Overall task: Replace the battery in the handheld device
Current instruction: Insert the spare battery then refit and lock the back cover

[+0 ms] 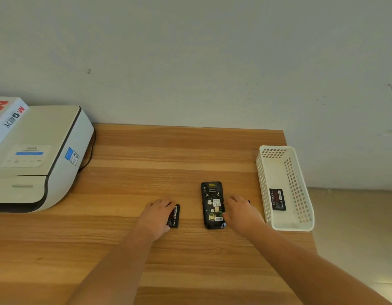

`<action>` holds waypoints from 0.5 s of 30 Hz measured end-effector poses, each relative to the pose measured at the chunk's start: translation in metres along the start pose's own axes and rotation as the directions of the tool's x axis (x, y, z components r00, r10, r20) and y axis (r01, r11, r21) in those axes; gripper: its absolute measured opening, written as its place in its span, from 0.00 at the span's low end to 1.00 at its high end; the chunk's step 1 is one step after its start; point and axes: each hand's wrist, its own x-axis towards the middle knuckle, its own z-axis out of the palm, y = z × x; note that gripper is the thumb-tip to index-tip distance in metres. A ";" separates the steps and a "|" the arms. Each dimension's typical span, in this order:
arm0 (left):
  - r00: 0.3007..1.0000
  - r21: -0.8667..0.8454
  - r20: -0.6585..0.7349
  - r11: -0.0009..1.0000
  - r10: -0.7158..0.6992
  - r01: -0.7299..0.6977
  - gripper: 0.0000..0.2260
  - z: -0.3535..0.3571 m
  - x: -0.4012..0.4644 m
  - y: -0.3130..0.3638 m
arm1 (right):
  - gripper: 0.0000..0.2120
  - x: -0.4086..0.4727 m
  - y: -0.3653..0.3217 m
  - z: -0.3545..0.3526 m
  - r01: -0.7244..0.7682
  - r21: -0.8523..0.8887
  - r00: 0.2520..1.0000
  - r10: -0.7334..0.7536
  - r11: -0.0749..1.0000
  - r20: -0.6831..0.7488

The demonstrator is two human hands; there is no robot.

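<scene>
From the head camera, the handheld device (213,205) lies face down on the wooden table (190,155), its back cover off and the battery bay bare, with circuit parts and labels showing. The left hand (157,214) rests flat over a black battery (174,216) just left of the device; its grip looks loose, fingers spread across the battery, not yet closed round it. The right hand (239,211) presses on the device's right edge, fingers curled, steadying it; something dark peeks out beyond its knuckles, too hidden to name. Another battery (277,199) lies in the white basket (263,194) at the right.

To do this well, I would pinch the near battery by its long edges, line up its contacts with the bay's, and seat that end first while the right hand pins the device.
</scene>
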 end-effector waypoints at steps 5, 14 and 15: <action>0.997 -0.138 -0.082 0.990 -0.006 -0.006 0.33 -0.019 0.000 0.009 | 0.17 0.000 0.002 -0.008 -0.005 -0.016 0.998 0.004 1.000 -0.057; 0.983 -0.172 -0.120 0.973 0.136 -0.155 0.31 -0.049 0.019 0.073 | 0.15 -0.016 0.021 -0.025 0.001 0.052 0.996 0.004 0.999 -0.088; 0.983 -0.172 -0.107 0.971 0.150 -0.167 0.32 -0.047 0.021 0.079 | 0.15 -0.018 0.024 -0.026 0.006 0.059 0.996 -0.001 0.998 -0.089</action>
